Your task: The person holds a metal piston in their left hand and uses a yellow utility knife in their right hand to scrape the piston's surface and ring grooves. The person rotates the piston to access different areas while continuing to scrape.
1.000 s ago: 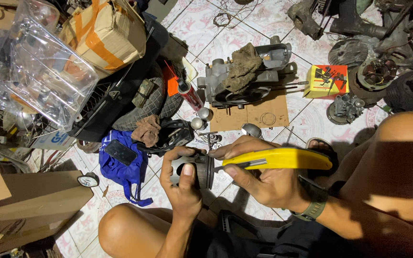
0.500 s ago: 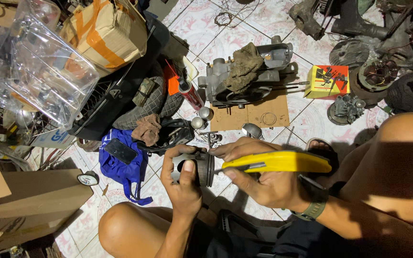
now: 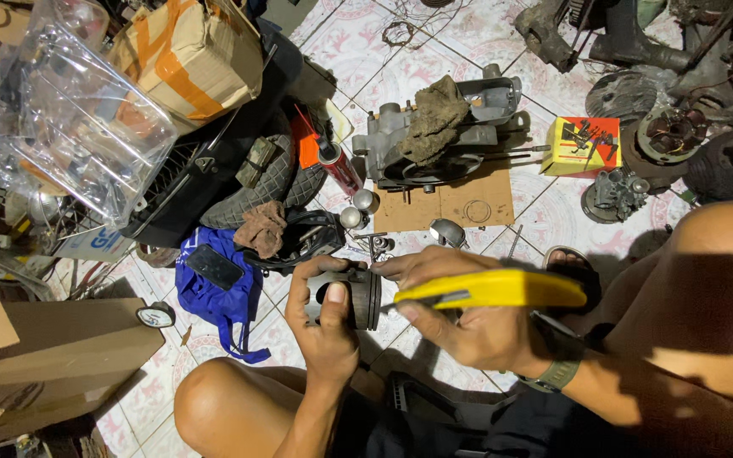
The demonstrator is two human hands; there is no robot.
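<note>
Metal, heavy-looking and stiff, the piston [image 3: 351, 298] sat gripped around its sides in the left hand [image 3: 326, 331] while the right hand [image 3: 468, 326] clasped a yellow knife [image 3: 489, 289].

Beyond fingertips: engine casing [image 3: 460, 127] under brown rag [image 3: 430, 119], on cardboard sheet [image 3: 451, 203] | left of fingers: blue bag [image 3: 226, 301], black phone [image 3: 214, 268] atop | far right: yellow box [image 3: 581, 144]

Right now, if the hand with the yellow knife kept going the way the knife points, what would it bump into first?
Probably the piston in the left hand. The right hand aims the knife left, its tip almost at the piston's ringed edge.
</note>
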